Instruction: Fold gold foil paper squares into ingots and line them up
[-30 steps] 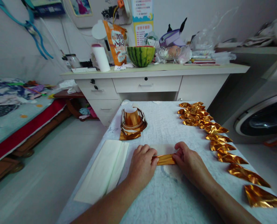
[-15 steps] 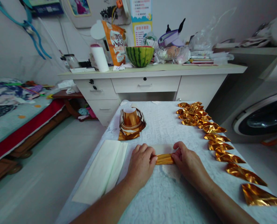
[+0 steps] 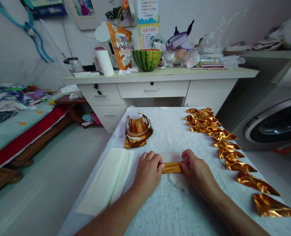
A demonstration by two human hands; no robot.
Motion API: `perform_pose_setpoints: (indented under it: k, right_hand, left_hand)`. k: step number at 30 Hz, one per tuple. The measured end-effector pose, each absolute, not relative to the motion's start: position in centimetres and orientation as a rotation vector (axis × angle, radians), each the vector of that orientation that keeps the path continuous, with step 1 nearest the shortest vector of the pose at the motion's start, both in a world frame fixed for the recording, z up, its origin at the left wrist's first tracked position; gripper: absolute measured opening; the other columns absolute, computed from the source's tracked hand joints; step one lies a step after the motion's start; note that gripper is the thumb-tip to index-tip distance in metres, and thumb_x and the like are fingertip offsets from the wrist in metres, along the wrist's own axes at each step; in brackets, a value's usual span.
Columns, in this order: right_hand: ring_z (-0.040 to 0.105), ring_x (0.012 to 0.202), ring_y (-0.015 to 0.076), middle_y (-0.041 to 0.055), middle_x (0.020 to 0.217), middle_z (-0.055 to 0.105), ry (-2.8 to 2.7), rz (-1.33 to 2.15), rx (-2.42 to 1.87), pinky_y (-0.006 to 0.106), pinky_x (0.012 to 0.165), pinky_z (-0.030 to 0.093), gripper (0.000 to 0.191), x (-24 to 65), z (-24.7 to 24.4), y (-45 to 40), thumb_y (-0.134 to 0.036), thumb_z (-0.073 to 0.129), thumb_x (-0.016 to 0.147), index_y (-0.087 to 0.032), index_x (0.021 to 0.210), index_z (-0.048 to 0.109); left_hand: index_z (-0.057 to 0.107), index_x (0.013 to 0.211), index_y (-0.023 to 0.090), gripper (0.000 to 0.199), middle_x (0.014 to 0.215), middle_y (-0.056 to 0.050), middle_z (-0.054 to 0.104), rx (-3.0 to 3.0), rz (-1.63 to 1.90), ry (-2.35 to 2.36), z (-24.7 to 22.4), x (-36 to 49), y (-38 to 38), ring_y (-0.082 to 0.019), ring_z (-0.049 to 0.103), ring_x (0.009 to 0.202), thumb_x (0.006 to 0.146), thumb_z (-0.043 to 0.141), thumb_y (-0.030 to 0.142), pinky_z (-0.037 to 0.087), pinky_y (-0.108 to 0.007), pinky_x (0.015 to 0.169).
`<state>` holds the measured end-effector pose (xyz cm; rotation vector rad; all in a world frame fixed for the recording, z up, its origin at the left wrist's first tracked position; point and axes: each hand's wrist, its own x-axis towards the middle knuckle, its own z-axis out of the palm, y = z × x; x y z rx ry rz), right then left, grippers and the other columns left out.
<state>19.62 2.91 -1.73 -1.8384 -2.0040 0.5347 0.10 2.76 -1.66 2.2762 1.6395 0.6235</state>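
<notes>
A strip of gold foil paper [image 3: 172, 167], folded over with a pale sheet [image 3: 170, 157] showing behind it, lies flat between my hands. My left hand [image 3: 149, 168] pinches its left end with thumb and fingers. At the right end my right hand [image 3: 196, 167] grips it the same way, its index finger bent above the edge. A loose roll of gold foil [image 3: 137, 127] stands farther back on the left. Beside my left forearm lies a stack of whitish paper sheets [image 3: 103, 180]. Along the right side runs a row of folded gold foil pieces [image 3: 230, 153].
Everything lies on a cloth-covered table [image 3: 165, 131]. Behind it stands a white desk [image 3: 155, 89] bearing half a watermelon [image 3: 146, 59], an orange snack bag [image 3: 122, 46] and a paper roll [image 3: 104, 61]. A washing machine [image 3: 270, 108] is at right, a bed [image 3: 20, 127] at left.
Almost nothing differs. Both hands keep their hold on the gold foil strip, and its folded face looks slightly flatter.
</notes>
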Motion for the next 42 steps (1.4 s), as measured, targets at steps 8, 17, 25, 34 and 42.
perform_pose_setpoints:
  k: [8,17,25,34,42]
  right_hand:
    - [0.058,0.062,0.0179,0.0017,0.072,0.062,-2.004,0.499,-1.889,0.025,0.056,0.033,0.008,19.4,-1.51,2.79,-0.021,0.047,0.086,-0.022,0.095,0.046]
    - [0.058,0.065,0.0181,0.0017,0.075,0.062,-1.991,0.495,-1.923,0.025,0.057,0.032,0.008,19.46,-1.4,2.86,-0.02,0.051,0.085,-0.022,0.091,0.046]
    - [0.059,0.065,0.0183,0.0003,0.073,0.061,-1.981,0.507,-1.887,0.026,0.058,0.034,0.01,19.77,-1.8,2.94,-0.023,0.052,0.085,-0.022,0.092,0.045]
    - [0.06,0.067,0.0184,-0.0003,0.074,0.061,-1.964,0.499,-1.931,0.026,0.059,0.035,0.011,19.62,-1.91,3.09,-0.023,0.055,0.085,-0.023,0.091,0.046]
    - [0.059,0.067,0.0182,-0.0001,0.075,0.061,-1.962,0.5,-1.939,0.026,0.058,0.034,0.01,19.46,-1.47,3.04,-0.022,0.055,0.086,-0.022,0.092,0.047]
  left_hand:
    - [0.056,0.08,0.022,0.009,0.088,-0.001,0.057,2.272,0.608,1.649,-1.49,0.23,2.73,-0.021,0.05,0.088,0.085,0.06,0.014,0.039,-0.033,0.078]
    - [0.058,0.082,0.021,0.009,0.089,-0.002,0.056,2.251,0.626,1.651,-1.69,-0.06,2.64,-0.022,0.049,0.09,0.085,0.06,0.013,0.039,-0.034,0.08]
    - [0.056,0.08,0.021,0.01,0.089,-0.002,0.056,2.296,0.568,1.673,-1.8,0.09,2.78,-0.022,0.048,0.089,0.088,0.058,0.015,0.038,-0.035,0.079]
    - [0.056,0.081,0.021,0.01,0.088,-0.001,0.056,2.321,0.556,1.706,-2.3,0.25,2.85,-0.022,0.047,0.089,0.089,0.056,0.015,0.037,-0.036,0.081]
    - [0.056,0.082,0.021,0.011,0.088,-0.002,0.055,2.335,0.528,1.7,-2.11,0.23,2.83,-0.023,0.046,0.088,0.091,0.053,0.016,0.037,-0.037,0.082]
